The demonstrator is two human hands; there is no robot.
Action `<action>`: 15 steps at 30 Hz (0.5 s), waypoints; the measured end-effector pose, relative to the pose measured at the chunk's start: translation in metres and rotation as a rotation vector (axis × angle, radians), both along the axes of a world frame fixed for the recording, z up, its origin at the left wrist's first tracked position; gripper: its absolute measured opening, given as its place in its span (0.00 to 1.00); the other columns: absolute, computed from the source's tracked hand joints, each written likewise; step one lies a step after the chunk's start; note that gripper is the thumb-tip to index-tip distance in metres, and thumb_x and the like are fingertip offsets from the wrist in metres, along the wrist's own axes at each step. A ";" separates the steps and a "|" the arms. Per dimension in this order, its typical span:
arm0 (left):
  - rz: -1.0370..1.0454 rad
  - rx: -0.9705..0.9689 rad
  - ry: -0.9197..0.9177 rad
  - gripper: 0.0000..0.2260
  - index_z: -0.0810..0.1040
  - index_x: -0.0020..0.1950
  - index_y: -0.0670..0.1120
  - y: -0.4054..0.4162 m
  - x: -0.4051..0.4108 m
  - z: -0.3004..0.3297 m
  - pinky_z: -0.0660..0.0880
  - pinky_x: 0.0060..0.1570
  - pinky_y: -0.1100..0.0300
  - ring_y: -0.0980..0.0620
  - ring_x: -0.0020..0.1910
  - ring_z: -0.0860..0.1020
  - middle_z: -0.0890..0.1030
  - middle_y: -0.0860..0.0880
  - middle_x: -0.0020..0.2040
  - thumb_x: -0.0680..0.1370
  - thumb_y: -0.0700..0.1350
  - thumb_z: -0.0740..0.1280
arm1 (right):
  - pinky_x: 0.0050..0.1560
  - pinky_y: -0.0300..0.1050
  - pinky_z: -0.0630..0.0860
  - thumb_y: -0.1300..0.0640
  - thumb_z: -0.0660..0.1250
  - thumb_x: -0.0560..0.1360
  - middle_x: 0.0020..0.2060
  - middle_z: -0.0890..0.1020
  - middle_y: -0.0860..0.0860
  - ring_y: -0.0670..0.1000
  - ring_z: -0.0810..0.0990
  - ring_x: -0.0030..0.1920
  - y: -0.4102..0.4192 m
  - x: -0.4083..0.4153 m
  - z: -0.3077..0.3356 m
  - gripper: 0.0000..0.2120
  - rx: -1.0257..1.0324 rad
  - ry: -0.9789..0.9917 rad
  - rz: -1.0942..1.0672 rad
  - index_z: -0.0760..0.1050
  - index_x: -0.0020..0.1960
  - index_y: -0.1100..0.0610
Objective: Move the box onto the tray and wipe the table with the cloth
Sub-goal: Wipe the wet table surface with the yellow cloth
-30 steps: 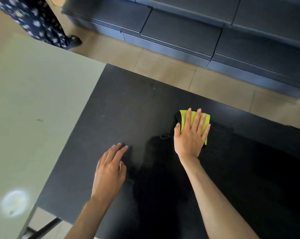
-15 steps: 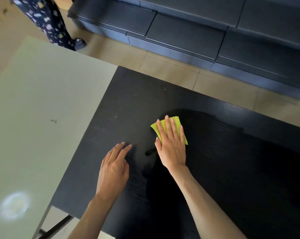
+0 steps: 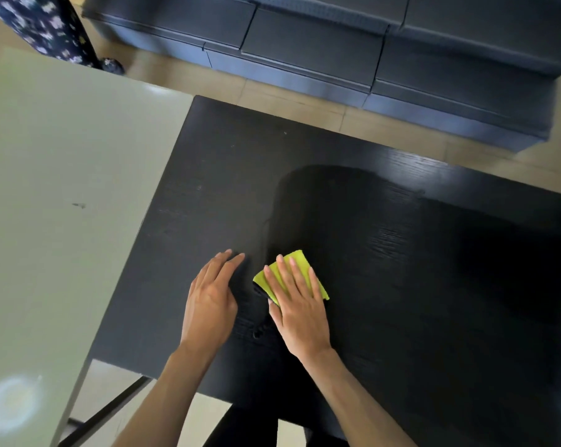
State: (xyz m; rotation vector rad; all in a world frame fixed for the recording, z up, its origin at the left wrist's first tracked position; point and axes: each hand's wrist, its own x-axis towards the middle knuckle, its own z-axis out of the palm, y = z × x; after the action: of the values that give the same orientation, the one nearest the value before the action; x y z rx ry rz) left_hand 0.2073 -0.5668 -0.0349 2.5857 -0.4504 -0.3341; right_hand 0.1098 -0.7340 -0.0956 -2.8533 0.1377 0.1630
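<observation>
Fingers of the right hand [image 3: 300, 312] lie spread and flat, pressing a folded yellow-green cloth [image 3: 300, 265] against the black desk [image 3: 401, 285]; the cloth's corners stick out past the fingertips and on both sides of the hand. Just beside it, the left hand [image 3: 210, 296] rests palm down on the desk, fingers extended and close together, holding nothing.

Under and beyond the cloth the wood-grain top shows a darker, glossier patch with a rounded edge, apparently wet, while the area toward the left edge looks matte and greyer with a few pale specks. Touching the desk's left edge is a second desk [image 3: 63, 188] with a smooth pale greenish top carrying a small dark mark and a round spot of light. Beige floor tiles [image 3: 305, 101] run past the far edge, up to dark grey boxy units [image 3: 337, 43]. At top left stands someone in dark floral-print clothing [image 3: 44, 24].
</observation>
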 end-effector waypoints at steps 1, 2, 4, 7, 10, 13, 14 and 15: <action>0.006 -0.002 0.003 0.31 0.74 0.74 0.48 0.004 -0.007 0.000 0.71 0.70 0.42 0.44 0.73 0.72 0.74 0.48 0.74 0.73 0.27 0.61 | 0.83 0.61 0.53 0.48 0.60 0.83 0.85 0.50 0.49 0.53 0.46 0.85 0.004 -0.008 -0.001 0.35 -0.001 -0.015 0.008 0.48 0.85 0.47; 0.013 -0.003 0.006 0.30 0.74 0.73 0.48 0.008 -0.015 -0.001 0.72 0.69 0.41 0.44 0.73 0.72 0.74 0.48 0.73 0.73 0.28 0.61 | 0.83 0.61 0.53 0.49 0.60 0.83 0.85 0.51 0.49 0.52 0.47 0.85 0.008 -0.015 -0.003 0.34 -0.001 -0.031 0.016 0.49 0.85 0.48; 0.032 0.000 0.010 0.27 0.74 0.73 0.48 0.017 -0.032 -0.002 0.72 0.69 0.41 0.44 0.72 0.73 0.75 0.48 0.73 0.76 0.30 0.62 | 0.83 0.59 0.55 0.50 0.61 0.83 0.85 0.55 0.49 0.52 0.50 0.85 0.014 -0.029 -0.007 0.33 -0.001 -0.079 0.040 0.54 0.85 0.50; 0.036 0.022 0.022 0.24 0.74 0.73 0.49 0.031 -0.060 -0.002 0.73 0.69 0.41 0.45 0.71 0.73 0.75 0.48 0.73 0.78 0.33 0.64 | 0.81 0.58 0.60 0.54 0.64 0.82 0.82 0.64 0.51 0.52 0.58 0.83 0.017 -0.048 -0.013 0.28 0.015 -0.203 0.080 0.65 0.81 0.54; 0.032 0.040 0.025 0.23 0.74 0.73 0.49 0.044 -0.087 0.001 0.72 0.69 0.41 0.45 0.72 0.73 0.75 0.49 0.73 0.79 0.35 0.64 | 0.79 0.57 0.66 0.60 0.68 0.78 0.77 0.73 0.53 0.54 0.67 0.79 0.020 -0.068 -0.019 0.23 0.091 -0.316 0.088 0.75 0.74 0.58; 0.030 0.020 0.022 0.23 0.74 0.73 0.49 0.054 -0.111 0.007 0.72 0.70 0.43 0.46 0.71 0.73 0.75 0.49 0.73 0.79 0.34 0.64 | 0.75 0.56 0.72 0.67 0.75 0.71 0.70 0.80 0.55 0.54 0.76 0.74 0.028 -0.088 -0.018 0.23 0.171 -0.352 0.098 0.81 0.66 0.60; 0.027 0.015 0.019 0.23 0.74 0.73 0.49 0.057 -0.119 0.009 0.72 0.70 0.44 0.46 0.71 0.72 0.74 0.49 0.73 0.79 0.34 0.63 | 0.74 0.56 0.73 0.69 0.76 0.68 0.69 0.81 0.56 0.55 0.77 0.72 0.031 -0.096 -0.016 0.24 0.201 -0.344 0.109 0.82 0.64 0.60; 0.025 0.011 0.013 0.23 0.73 0.73 0.50 0.059 -0.126 0.011 0.72 0.70 0.45 0.46 0.72 0.72 0.74 0.49 0.73 0.79 0.34 0.63 | 0.73 0.56 0.74 0.70 0.77 0.66 0.68 0.82 0.56 0.55 0.79 0.71 0.034 -0.103 -0.013 0.25 0.230 -0.335 0.121 0.83 0.63 0.60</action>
State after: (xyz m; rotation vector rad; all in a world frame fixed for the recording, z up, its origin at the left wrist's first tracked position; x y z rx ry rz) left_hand 0.0813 -0.5077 -0.0238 2.5961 -0.4121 -0.3451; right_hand 0.0071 -0.7001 -0.1083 -2.6128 -0.1159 -0.2591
